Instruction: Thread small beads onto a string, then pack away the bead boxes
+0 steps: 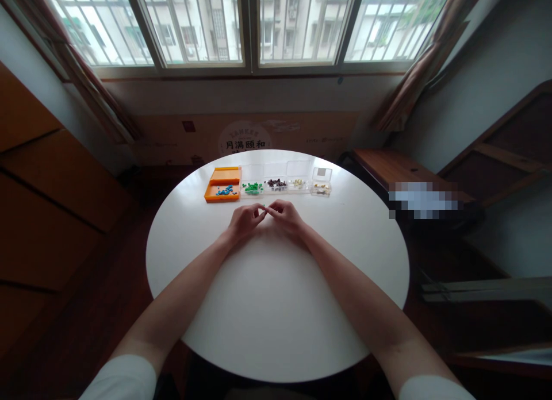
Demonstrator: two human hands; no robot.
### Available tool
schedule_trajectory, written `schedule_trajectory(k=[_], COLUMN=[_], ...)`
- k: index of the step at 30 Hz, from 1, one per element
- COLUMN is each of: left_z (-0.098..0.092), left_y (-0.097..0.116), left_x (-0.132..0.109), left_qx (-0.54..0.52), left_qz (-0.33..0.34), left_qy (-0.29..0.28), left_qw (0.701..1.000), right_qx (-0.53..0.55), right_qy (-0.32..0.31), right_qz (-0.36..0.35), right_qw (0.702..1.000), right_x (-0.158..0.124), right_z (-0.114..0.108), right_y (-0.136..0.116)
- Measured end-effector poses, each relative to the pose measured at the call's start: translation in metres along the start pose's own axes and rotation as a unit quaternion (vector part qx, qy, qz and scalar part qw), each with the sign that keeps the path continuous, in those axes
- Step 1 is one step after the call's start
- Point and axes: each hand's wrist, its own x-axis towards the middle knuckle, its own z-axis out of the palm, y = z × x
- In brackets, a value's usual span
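Note:
My left hand (246, 219) and my right hand (284, 215) meet at the fingertips above the white round table (276, 308). Both are closed in a pinch around something tiny, with a speck of green between the tips, too small to make out. Just beyond them stands a row of open boxes: an orange box (209, 196) with blue pieces (225, 190), then clear boxes with green pieces (252, 188), dark pieces (276, 184) and pale yellow pieces (298, 183). A small clear box (321, 193) at the right end holds a few small yellowish and grey pieces.
A wooden bench (388, 167) with a blurred-out item on it stands beyond the table's right side. Behind the table a printed cardboard panel (319, 130) leans below the barred window. Orange-brown cabinets (47, 199) are at the left.

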Motion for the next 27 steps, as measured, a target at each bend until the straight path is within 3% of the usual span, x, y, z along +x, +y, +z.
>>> schedule_trajectory(k=[27], left_z=[0.0005], left_y=[-0.0025], left_x=[-0.0004], left_qx=[-0.026], left_qz=[0.013], left_qy=[-0.007], left_qw=[1.0], right_qx=[0.002], right_qy=[-0.005], right_qz=[0.008], right_qw=[1.0], right_x=[0.0002], right_z=[-0.0006], right_y=[-0.0015])
